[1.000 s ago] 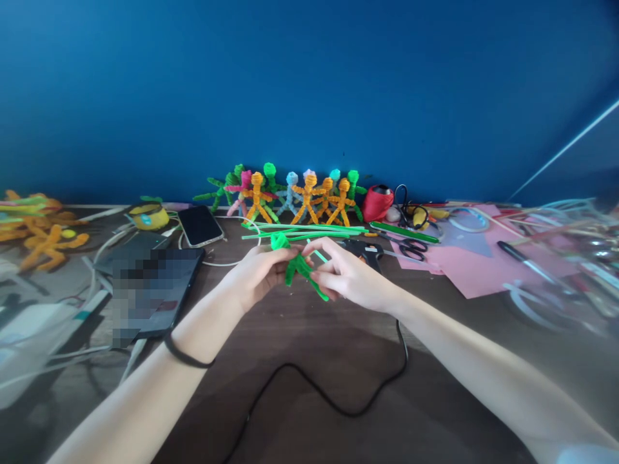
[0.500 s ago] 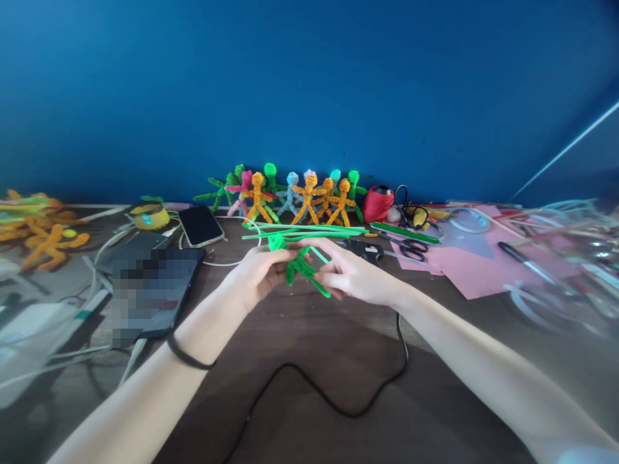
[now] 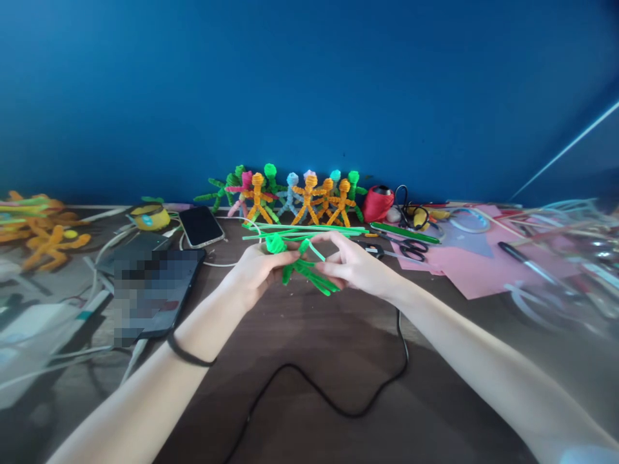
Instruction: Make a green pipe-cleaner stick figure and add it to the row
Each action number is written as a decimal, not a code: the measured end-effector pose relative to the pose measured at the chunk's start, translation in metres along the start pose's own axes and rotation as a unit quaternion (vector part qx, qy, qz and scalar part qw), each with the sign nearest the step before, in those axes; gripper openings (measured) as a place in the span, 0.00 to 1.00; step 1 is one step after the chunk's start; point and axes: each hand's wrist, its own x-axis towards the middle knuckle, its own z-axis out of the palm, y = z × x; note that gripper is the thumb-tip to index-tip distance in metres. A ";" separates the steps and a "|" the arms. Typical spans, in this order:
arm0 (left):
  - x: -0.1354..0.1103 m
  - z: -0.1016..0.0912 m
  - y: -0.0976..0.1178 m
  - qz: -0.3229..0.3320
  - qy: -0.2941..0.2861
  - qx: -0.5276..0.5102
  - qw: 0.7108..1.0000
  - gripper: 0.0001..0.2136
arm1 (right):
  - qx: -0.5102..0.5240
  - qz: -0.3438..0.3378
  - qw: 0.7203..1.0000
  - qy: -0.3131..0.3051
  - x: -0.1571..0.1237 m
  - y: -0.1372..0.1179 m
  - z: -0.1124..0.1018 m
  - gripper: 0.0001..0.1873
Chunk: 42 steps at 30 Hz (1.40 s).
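Note:
Between my hands, above the table, is a green pipe-cleaner figure [image 3: 304, 267] with a round coiled head and legs slanting down to the right. My left hand [image 3: 256, 270] grips it around the upper body, thumb on the front. A lighter green pipe cleaner end [image 3: 316, 250] sticks out from the figure's arm side. My right hand [image 3: 353, 267] pinches this end between thumb and fingers, close to the figure's legs. Just behind the hands lie several loose green pipe cleaners [image 3: 309, 229] on the table.
Finished pipe-cleaner figures [image 3: 305, 198] stand along the blue wall. A phone [image 3: 200, 225] and a dark device [image 3: 164, 293] lie left, with orange figures [image 3: 53, 248] beyond. Scissors [image 3: 411, 248], pink paper [image 3: 476, 264] and a glue gun [image 3: 372, 249] are right. A black cable [image 3: 333, 409] crosses the table.
My right hand has shifted slightly right and its fingers have moved from the figure's leg to the light green end. The figure has turned a little, its legs now further right.

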 end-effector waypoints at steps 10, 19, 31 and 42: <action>-0.008 0.006 0.006 -0.024 -0.041 0.034 0.998 0.07 | -0.001 0.035 0.999 0.003 0.008 0.010 -0.003 0.14; -0.002 -0.001 0.000 -0.034 -0.023 0.061 0.997 0.06 | -0.088 0.034 0.995 0.033 0.008 0.010 -0.005 0.11; -0.003 -0.001 -0.001 -0.018 -0.084 0.026 0.996 0.07 | -0.074 0.010 0.997 0.036 0.008 0.012 -0.008 0.16; -0.005 -0.001 -0.005 -0.036 -0.109 0.095 0.989 0.05 | -0.143 -0.031 0.988 0.047 0.007 0.009 -0.008 0.11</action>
